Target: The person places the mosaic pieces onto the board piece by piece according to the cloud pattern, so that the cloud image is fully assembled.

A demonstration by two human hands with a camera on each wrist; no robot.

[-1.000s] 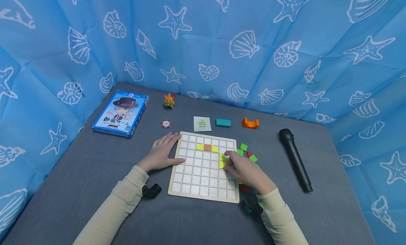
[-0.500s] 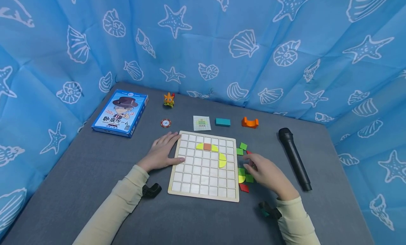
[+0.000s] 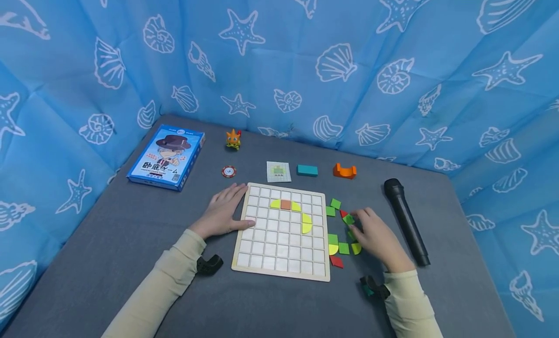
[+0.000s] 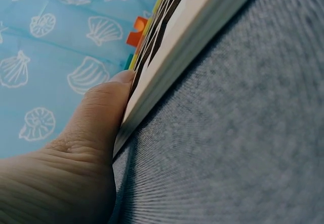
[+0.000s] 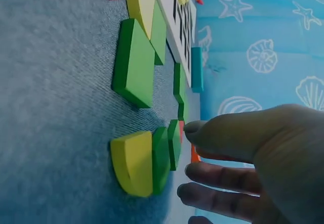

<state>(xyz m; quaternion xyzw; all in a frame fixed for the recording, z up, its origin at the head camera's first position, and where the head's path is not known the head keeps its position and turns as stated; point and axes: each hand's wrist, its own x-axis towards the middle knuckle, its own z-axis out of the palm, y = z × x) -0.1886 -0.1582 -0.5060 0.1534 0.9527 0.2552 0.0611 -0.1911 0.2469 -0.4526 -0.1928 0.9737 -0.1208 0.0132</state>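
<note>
A wooden grid board (image 3: 281, 271) lies on the grey table, with yellow and orange pieces (image 3: 286, 204) in its top rows and two yellow pieces (image 3: 306, 223) at mid right. My left hand (image 3: 223, 209) rests flat on the table, its thumb (image 4: 104, 117) against the board's left edge (image 4: 167, 67). My right hand (image 3: 360, 222) is over the loose pieces right of the board, fingers extended. Its fingertips are at a green piece (image 3: 348, 219) beside a red one (image 3: 343, 213). In the right wrist view the thumb (image 5: 202, 128) touches a green piece (image 5: 173, 144) next to a yellow one (image 5: 132, 164).
More green, yellow and red pieces (image 3: 344, 248) lie along the board's right side. A black microphone (image 3: 406, 220) lies to the right. Behind the board are a card (image 3: 278, 171), teal block (image 3: 307, 170), orange block (image 3: 344, 170), chip (image 3: 229, 171), toy figure (image 3: 233, 138) and blue game box (image 3: 167, 157).
My right hand left the yellow pieces on the board and moved right, off the board, to the loose pieces. The left hand has stayed in place.
</note>
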